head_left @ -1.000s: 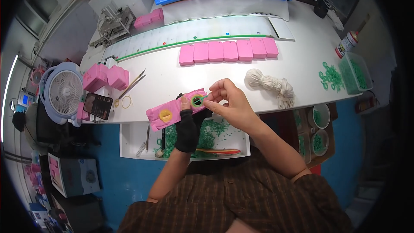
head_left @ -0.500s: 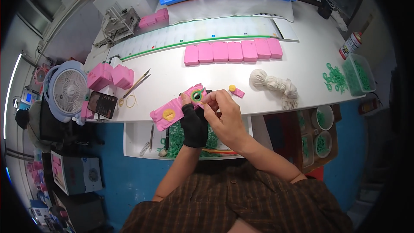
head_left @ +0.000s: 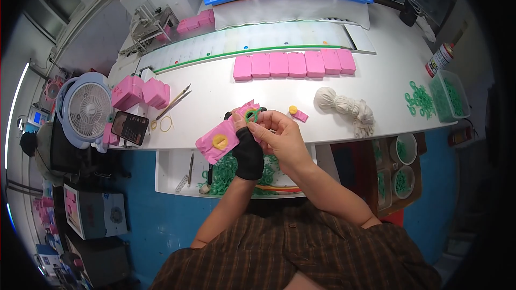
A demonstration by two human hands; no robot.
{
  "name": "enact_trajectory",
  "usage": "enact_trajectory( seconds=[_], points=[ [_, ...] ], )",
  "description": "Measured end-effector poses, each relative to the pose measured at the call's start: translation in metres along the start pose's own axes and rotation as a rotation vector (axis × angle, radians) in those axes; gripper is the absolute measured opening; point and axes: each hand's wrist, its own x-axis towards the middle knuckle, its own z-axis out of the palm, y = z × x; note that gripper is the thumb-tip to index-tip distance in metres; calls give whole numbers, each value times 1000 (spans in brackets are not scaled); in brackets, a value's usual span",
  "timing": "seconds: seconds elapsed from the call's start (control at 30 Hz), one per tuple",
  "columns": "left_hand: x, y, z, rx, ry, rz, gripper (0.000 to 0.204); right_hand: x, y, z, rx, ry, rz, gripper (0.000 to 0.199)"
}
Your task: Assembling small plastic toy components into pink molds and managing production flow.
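My left hand (head_left: 248,152), in a black fingerless glove, holds a flat pink plastic part (head_left: 224,134) with a yellow round piece (head_left: 219,140) on it, just above the table's front edge. My right hand (head_left: 279,135) pinches a green ring (head_left: 253,114) against the far end of that pink part. A small pink piece with a yellow cap (head_left: 297,113) lies on the white table (head_left: 215,83) just right of my hands.
A row of pink parts (head_left: 294,64) lies further back. A white knotted cloth (head_left: 346,107) is at the right, and green rings (head_left: 419,98) beside a clear bin (head_left: 450,94). A fan (head_left: 88,110), pink blocks (head_left: 141,92) and a tray of green rings (head_left: 236,169) are at the left and below.
Both hands with the pink part stayed near the table's front edge. A small pink piece with a yellow cap now lies on the table to the right, absent one second ago.
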Motion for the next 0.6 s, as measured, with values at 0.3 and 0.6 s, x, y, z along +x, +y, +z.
enact_trajectory(
  seconds=[0.3, 0.6],
  points=[
    [4, -5, -5, -75, -113, -17, 49, -1, -3, 5, 5, 35, -78, 13],
    [-5, 8, -14, -72, -148, 6, 57, 0, -21, -10, -248, 156, -509, 14]
  ],
)
